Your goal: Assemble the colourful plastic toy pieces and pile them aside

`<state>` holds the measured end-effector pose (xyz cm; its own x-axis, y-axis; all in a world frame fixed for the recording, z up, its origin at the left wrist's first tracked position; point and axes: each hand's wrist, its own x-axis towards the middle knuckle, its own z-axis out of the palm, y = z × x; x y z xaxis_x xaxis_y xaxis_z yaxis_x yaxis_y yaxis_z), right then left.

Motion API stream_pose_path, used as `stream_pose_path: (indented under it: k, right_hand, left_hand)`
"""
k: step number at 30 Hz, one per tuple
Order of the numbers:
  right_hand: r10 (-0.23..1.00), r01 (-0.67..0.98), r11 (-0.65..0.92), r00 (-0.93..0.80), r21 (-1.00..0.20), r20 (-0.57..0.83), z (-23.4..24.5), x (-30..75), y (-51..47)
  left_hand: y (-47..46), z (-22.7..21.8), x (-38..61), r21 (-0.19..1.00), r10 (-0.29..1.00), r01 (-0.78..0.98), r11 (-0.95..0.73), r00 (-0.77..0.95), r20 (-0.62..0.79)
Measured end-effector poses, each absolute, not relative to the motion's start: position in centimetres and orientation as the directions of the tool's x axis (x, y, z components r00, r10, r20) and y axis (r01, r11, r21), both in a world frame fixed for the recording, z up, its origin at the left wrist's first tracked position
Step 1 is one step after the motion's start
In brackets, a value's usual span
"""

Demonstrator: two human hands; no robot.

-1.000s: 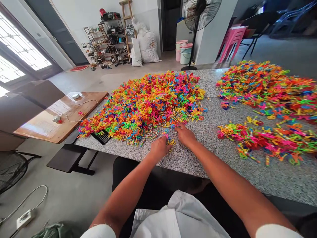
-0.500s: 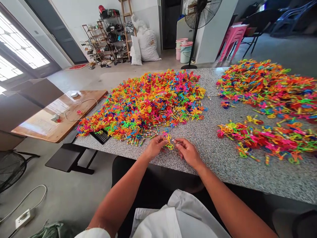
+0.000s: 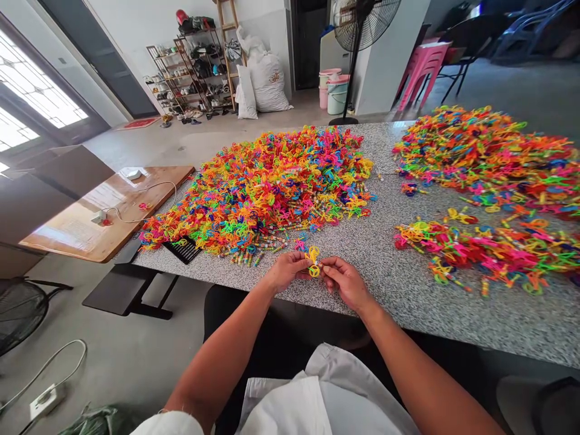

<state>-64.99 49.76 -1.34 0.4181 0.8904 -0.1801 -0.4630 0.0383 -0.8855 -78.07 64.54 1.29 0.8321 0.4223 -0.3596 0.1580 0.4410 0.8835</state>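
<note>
Between my two hands is a small yellow plastic piece with round loops (image 3: pixel 314 270), close above the front edge of the speckled stone table (image 3: pixel 385 241). My left hand (image 3: pixel 289 270) pinches it from the left between thumb and fingers. My right hand (image 3: pixel 343 279) has its fingertips pressed together at the piece's right side; what they grip there is too small to make out. Just behind my hands lie a pink piece (image 3: pixel 299 243) and short patterned sticks (image 3: pixel 272 243). Beyond them rises a large heap of colourful plastic pieces (image 3: pixel 281 181).
More colourful pieces form a back right heap (image 3: pixel 480 151) and a nearer right row (image 3: pixel 489 251). A black slotted tray (image 3: pixel 183 249) pokes out at the left heap's edge. Left of the table stands a wooden board (image 3: pixel 81 223); a standing fan (image 3: pixel 357 36) is behind.
The yellow piece has turned more upright in my left hand, and both hands have shifted slightly nearer to me. My right fingertips have come closer to the piece. The heaps look the same.
</note>
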Motion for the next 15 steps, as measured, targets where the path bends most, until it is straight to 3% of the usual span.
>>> stream_pose_path:
  k: [6, 9, 12, 15]
  right_hand:
    - [0.902, -0.351, 0.045, 0.417, -0.935, -0.113, -1.4, -64.4, 49.4]
    - [0.896, -0.196, 0.022, 0.438, -0.98, -0.068, -1.1, -63.8, 48.8]
    - [0.877, 0.015, -0.034, 0.48, -0.999, -0.022, -0.7, -63.8, 48.4]
    - [0.839, 0.229, -0.089, 0.542, -0.969, 0.051, -0.4, -64.4, 48.0]
  left_hand:
    - [64.6, 1.9, -78.1, 0.862, 0.321, 0.233, 0.451, 0.858, -0.4]
    - [64.1, 1.9, -77.8, 0.891, 0.361, 0.254, 0.376, 0.846, -0.393]
    - [63.1, 1.4, -77.1, 0.943, 0.483, 0.28, 0.182, 0.809, -0.334]
    - [61.9, 0.7, -76.2, 0.928, 0.602, 0.351, -0.128, 0.771, -0.208]
